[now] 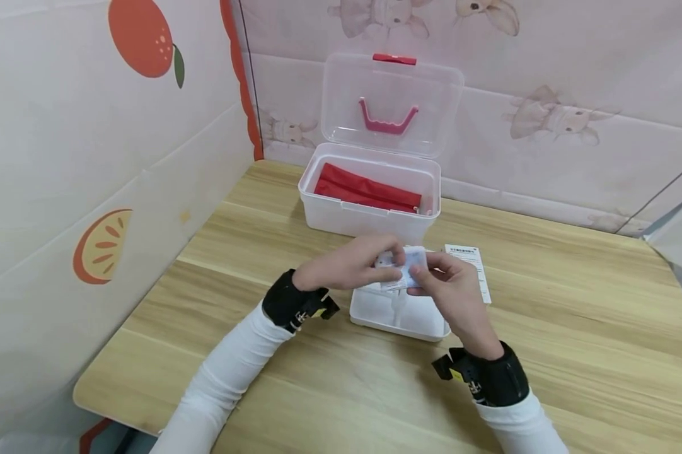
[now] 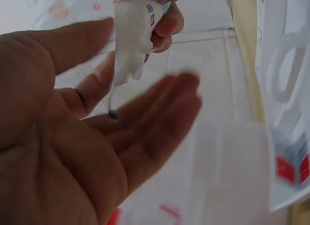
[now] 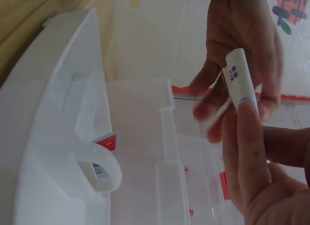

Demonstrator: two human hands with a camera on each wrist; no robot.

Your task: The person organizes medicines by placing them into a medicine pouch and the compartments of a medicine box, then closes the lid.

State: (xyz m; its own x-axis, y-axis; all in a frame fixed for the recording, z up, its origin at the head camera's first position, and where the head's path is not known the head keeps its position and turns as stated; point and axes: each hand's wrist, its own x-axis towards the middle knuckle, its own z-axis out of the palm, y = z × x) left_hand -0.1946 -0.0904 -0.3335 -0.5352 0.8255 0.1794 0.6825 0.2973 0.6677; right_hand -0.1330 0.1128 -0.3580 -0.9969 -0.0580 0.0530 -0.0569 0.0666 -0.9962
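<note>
Held over a white tray [image 1: 369, 311] is a small white packet with blue print [image 1: 413, 258], which looks folded in the right wrist view. My right hand [image 1: 457, 295] pinches its near end between thumb and fingers. My left hand [image 1: 352, 261] is at the packet's other side, fingers relaxed and spread in the left wrist view, thumb tip close to the packet's edge. Whether the thumb touches it cannot be made out. In the tray, a handle [image 3: 110, 169] stands up, with a red-and-white packet [image 2: 290, 168] inside.
Behind the tray stands a translucent box [image 1: 349, 219] with its lid [image 1: 341, 94] raised and a red pouch [image 1: 364, 187] inside. A printed white sheet [image 1: 485, 280] lies right of the tray. Patterned cloth walls [image 1: 556, 164] border the wooden table [image 1: 573, 353].
</note>
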